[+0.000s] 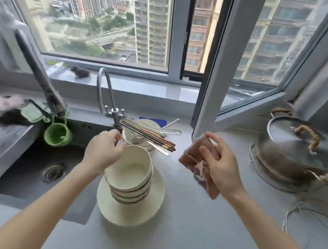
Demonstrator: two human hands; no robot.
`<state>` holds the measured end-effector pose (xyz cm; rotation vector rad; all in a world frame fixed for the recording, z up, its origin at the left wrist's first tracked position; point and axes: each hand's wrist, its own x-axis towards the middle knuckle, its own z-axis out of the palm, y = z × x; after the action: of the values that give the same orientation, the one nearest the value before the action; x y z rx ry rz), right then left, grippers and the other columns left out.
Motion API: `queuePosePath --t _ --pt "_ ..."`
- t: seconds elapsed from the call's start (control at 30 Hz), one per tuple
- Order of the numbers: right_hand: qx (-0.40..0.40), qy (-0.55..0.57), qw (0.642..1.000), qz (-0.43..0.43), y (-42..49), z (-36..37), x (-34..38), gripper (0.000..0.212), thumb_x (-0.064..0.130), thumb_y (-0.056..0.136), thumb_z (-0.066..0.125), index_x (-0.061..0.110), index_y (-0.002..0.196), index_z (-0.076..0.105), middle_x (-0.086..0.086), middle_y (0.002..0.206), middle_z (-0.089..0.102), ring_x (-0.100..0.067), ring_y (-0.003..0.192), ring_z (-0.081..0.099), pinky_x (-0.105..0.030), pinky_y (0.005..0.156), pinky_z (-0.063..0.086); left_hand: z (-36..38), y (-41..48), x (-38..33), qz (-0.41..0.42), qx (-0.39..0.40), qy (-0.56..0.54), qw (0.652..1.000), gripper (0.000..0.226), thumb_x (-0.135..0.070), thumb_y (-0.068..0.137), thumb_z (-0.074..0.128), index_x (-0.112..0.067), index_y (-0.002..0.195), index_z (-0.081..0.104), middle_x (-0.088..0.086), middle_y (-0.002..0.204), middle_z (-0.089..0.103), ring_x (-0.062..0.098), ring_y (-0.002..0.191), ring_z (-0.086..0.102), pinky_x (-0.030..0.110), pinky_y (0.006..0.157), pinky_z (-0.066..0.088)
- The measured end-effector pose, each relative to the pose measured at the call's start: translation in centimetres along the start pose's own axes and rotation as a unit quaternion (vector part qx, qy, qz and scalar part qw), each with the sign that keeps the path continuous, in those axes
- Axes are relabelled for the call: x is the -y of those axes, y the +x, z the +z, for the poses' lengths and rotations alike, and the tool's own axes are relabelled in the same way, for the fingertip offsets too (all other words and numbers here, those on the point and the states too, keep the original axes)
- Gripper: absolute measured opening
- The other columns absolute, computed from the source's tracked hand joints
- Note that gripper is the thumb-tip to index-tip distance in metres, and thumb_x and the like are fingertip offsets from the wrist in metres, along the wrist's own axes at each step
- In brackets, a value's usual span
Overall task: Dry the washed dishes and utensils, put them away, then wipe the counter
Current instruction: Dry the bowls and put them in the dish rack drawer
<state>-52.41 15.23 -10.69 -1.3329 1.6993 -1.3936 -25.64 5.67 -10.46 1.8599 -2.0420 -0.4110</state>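
A stack of several cream bowls (130,174) stands on a cream plate (154,203) on the grey counter (196,234), right of the sink. My left hand (103,151) grips the far-left rim of the top bowl. My right hand (219,164) holds a pink-brown cloth (198,160) in the air, right of the stack. Behind the stack, several chopsticks (148,136) and a metal spoon (155,146) lie across more cream dishes (129,137).
A dark sink (32,167) with a drain lies at left, a tap (107,99) behind it. A green cup (57,134) hangs at the sink's rim. A lidded steel pot (300,152) stands at right. An open window frame (212,89) juts over the counter.
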Motion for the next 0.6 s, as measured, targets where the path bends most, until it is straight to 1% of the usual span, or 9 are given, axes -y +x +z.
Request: queuePosePath --t 0.07,0.13,0.2,0.27,0.33,0.4,0.47,0.53,0.6 --pt "0.013 0.005 1.0 0.007 -0.2 0.9 0.1 0.036 0.014 0.091 0.062 0.046 0.104 0.055 0.005 0.096 0.068 -0.019 0.09 0.065 -0.033 0.086 0.051 0.3 -0.4 1.9 -0.02 0.066 0.041 0.997 0.025 -0.034 0.086 0.06 -0.015 0.102 0.061 -0.001 0.09 0.061 0.022 0.087 0.058 0.028 0.069 0.041" --pt "0.022 0.006 1.0 0.015 -0.5 1.7 0.2 0.034 0.014 0.091 0.062 0.042 0.108 0.055 0.003 0.098 0.068 -0.018 0.091 0.065 -0.033 0.087 0.051 0.6 -0.7 2.9 -0.029 0.109 0.038 0.993 0.017 -0.031 0.081 0.064 -0.017 0.091 0.06 -0.004 0.079 0.059 0.019 0.079 0.057 0.027 0.061 0.038" --pt "0.029 0.007 0.999 0.025 -0.7 2.3 0.4 0.032 0.014 0.092 0.062 0.038 0.112 0.055 0.001 0.1 0.068 -0.017 0.092 0.065 -0.033 0.087 0.051 0.9 -0.8 3.0 -0.036 0.137 0.04 0.989 0.012 -0.025 0.075 0.064 -0.016 0.076 0.055 -0.004 0.067 0.058 0.02 0.066 0.059 0.026 0.051 0.036" --pt "0.03 0.009 0.999 0.03 -0.8 2.8 0.6 0.032 0.013 0.092 0.061 0.035 0.114 0.056 0.0 0.099 0.068 -0.016 0.091 0.065 -0.032 0.087 0.051 1.0 -0.7 2.6 -0.051 0.171 0.063 0.982 0.01 -0.021 0.072 0.06 -0.013 0.073 0.054 -0.001 0.059 0.059 0.016 0.047 0.055 0.021 0.043 0.036" --pt "0.028 0.007 0.999 0.035 -0.9 3.2 0.8 0.031 0.013 0.091 0.062 0.033 0.115 0.056 0.002 0.098 0.068 -0.015 0.09 0.065 -0.031 0.087 0.051 1.0 -0.5 2.2 -0.059 0.203 0.1 0.972 0.011 -0.022 0.072 0.059 -0.012 0.072 0.056 -0.001 0.05 0.058 0.013 0.038 0.052 0.018 0.041 0.037" --pt "0.025 0.009 0.999 0.04 -1.0 3.4 0.9 0.031 0.013 0.092 0.061 0.032 0.115 0.057 0.002 0.099 0.068 -0.014 0.091 0.065 -0.031 0.087 0.051 0.9 -0.2 2.1 -0.059 0.223 0.112 0.967 0.012 -0.022 0.073 0.059 -0.012 0.066 0.056 -0.002 0.045 0.055 0.012 0.034 0.052 0.016 0.04 0.038" --pt "0.022 0.008 0.999 0.042 -1.2 3.5 0.9 0.031 0.012 0.092 0.061 0.03 0.117 0.058 0.002 0.102 0.068 -0.014 0.093 0.065 -0.032 0.089 0.052 0.8 0.2 2.0 -0.057 0.242 0.094 0.964 0.008 -0.013 0.074 0.053 -0.009 0.071 0.059 0.002 0.05 0.06 0.013 0.034 0.055 0.015 0.038 0.04" --pt "0.015 0.011 0.999 0.04 -1.5 3.6 1.0 0.031 0.012 0.092 0.061 0.03 0.117 0.058 0.002 0.102 0.068 -0.013 0.093 0.066 -0.033 0.089 0.052 0.5 0.6 1.7 -0.059 0.257 0.051 0.963 0.02 -0.003 0.076 0.044 -0.004 0.084 0.062 0.01 0.067 0.07 0.015 0.036 0.06 0.015 0.037 0.042" --pt "0.006 0.019 0.999 0.041 -1.7 3.7 1.0 0.031 0.012 0.092 0.062 0.031 0.116 0.058 0.001 0.101 0.069 -0.014 0.091 0.066 -0.033 0.088 0.052 -0.1 0.9 1.3 -0.055 0.275 0.022 0.96 0.028 0.001 0.077 0.037 -0.004 0.091 0.06 0.015 0.078 0.072 0.015 0.037 0.061 0.016 0.038 0.044"
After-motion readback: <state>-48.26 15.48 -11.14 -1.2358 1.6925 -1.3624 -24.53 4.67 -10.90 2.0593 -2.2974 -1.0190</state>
